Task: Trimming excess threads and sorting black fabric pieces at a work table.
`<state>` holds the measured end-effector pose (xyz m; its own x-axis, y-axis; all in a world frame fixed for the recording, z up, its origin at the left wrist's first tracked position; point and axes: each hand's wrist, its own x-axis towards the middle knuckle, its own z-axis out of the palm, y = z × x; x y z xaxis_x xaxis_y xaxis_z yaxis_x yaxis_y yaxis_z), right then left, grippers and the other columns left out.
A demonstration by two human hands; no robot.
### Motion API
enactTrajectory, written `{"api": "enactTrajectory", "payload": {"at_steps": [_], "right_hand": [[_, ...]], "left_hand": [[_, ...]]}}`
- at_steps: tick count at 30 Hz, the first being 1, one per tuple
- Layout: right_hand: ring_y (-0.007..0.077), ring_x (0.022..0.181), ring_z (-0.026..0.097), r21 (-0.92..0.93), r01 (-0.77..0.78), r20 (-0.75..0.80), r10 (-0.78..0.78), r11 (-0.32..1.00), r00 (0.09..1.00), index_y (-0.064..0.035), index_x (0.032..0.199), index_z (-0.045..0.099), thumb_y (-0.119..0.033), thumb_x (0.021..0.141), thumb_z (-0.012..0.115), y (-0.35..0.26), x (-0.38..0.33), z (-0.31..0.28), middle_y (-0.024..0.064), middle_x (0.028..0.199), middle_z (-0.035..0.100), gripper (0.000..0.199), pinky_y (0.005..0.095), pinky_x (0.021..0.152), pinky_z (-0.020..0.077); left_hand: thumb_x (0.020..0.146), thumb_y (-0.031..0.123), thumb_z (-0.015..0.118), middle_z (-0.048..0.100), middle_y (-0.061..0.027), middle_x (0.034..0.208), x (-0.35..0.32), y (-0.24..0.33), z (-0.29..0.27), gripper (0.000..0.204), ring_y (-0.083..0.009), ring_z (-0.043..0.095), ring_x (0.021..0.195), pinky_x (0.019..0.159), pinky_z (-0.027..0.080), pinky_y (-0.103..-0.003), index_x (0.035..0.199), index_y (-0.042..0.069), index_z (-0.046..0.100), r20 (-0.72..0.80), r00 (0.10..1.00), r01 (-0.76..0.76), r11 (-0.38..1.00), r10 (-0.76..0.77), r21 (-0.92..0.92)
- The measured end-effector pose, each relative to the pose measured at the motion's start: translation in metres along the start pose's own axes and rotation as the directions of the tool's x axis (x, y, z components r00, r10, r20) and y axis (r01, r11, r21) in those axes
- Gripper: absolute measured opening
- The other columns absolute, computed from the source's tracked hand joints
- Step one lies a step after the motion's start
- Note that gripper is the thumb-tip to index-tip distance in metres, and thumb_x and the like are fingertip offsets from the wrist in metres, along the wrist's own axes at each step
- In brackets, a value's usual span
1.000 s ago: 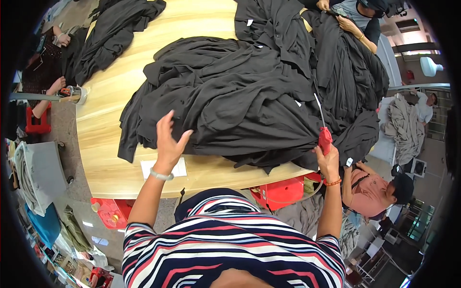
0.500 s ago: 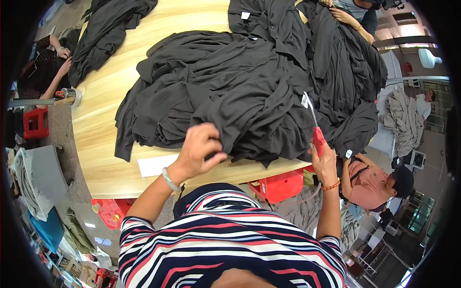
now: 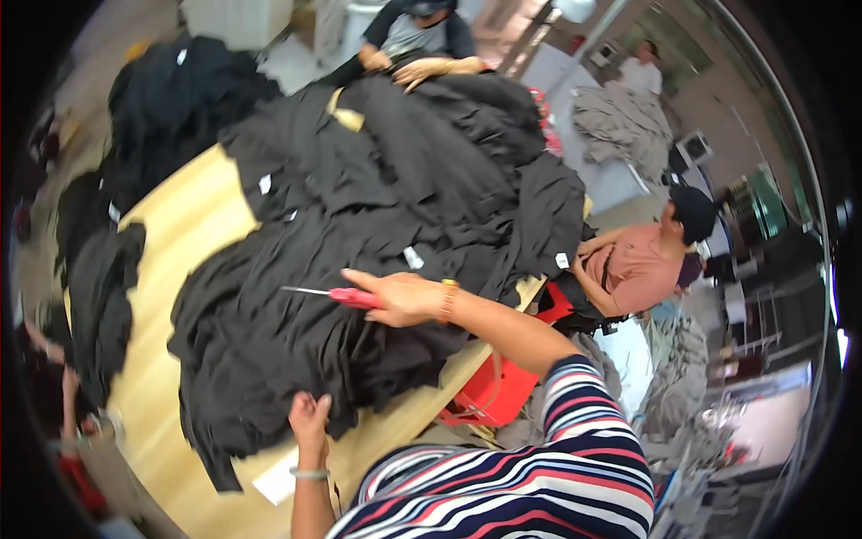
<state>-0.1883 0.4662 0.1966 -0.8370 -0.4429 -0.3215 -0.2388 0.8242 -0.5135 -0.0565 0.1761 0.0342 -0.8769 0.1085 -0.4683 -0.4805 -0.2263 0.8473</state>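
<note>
My right hand reaches across the middle of a heap of dark garments. It grips red-handled scissors, their thin metal blade pointing left over the cloth. Near the front edge of the heap is my left hand, its fingers curled. Whether they pinch any fabric cannot be made out. A white tag lies on the cloth just beyond my right hand. Beside my left wrist, a white sheet sticks out from under the garments on the wooden table.
Across the table a person has both hands on dark cloth. To the right sits another person in a pink top. A red stool stands below the table edge. More dark garments are piled at the far left.
The view has turned to the right. My right hand has swung left over the heap with the scissors, and my left hand has curled its fingers at the cloth's front edge.
</note>
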Motion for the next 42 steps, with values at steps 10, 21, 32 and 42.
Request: {"api": "enactTrajectory", "payload": {"at_steps": [10, 21, 32, 42], "right_hand": [[0.0382, 0.092, 0.064, -0.023, -0.168, -0.095, 0.165, 0.986, 0.982, -0.0079, 0.101, 0.064, -0.025, 0.078, 0.066, 0.01, 0.037, 0.024, 0.0174, 0.092, 0.067, 0.029, 0.0463, 0.081, 0.0492], [0.0405, 0.076, 0.063, 0.112, -0.074, -0.501, 0.121, 0.991, 0.857, -0.0027, 0.103, 0.056, -0.017, 0.086, 0.062, 0.005, -0.04, -0.088, 0.0199, 0.077, 0.064, 0.024, 0.0442, 0.07, 0.0493], [0.0412, 0.072, 0.062, -0.101, -0.195, -0.158, 0.178, 0.976, 0.971, -0.0079, 0.102, 0.054, -0.017, 0.086, 0.063, -0.016, -0.118, 0.012, 0.0194, 0.074, 0.063, 0.02, 0.0479, 0.065, 0.0486], [0.0382, 0.065, 0.063, -0.159, -0.047, 0.109, 0.065, 0.986, 0.992, -0.0042, 0.09, 0.055, -0.018, 0.083, 0.061, -0.061, -0.128, 0.047, 0.0187, 0.065, 0.062, 0.016, 0.0468, 0.06, 0.0482]], "left_hand": [[0.088, 0.012, 0.056, 0.056, -0.0074, 0.126, 0.003, 0.077, -0.014, 0.053, -0.0209, 0.053, 0.117, 0.109, 0.036, -0.038, 0.139, 0.003, 0.043, -0.171, 0.981, -0.165, 0.855, 0.092, -0.491], [0.071, 0.015, 0.08, 0.055, -0.0106, 0.072, 0.002, 0.213, 0.034, 0.028, -0.0257, 0.053, 0.064, 0.064, 0.045, -0.034, 0.078, 0.002, 0.057, 0.663, 0.604, -0.797, 0.309, 0.442, 0.519], [0.08, 0.015, 0.073, 0.062, -0.0078, 0.088, 0.026, 0.07, 0.047, 0.033, -0.0161, 0.056, 0.079, 0.068, 0.046, -0.031, 0.104, 0.001, 0.055, 0.212, 0.843, -0.48, 0.513, 0.494, 0.712], [0.095, 0.01, 0.059, 0.045, 0.0083, 0.076, 0.055, 0.037, 0.018, 0.011, 0.0005, 0.04, 0.067, 0.058, 0.033, -0.018, 0.09, 0.007, 0.05, 0.232, 0.953, -0.188, 0.981, 0.194, -0.049]]}}
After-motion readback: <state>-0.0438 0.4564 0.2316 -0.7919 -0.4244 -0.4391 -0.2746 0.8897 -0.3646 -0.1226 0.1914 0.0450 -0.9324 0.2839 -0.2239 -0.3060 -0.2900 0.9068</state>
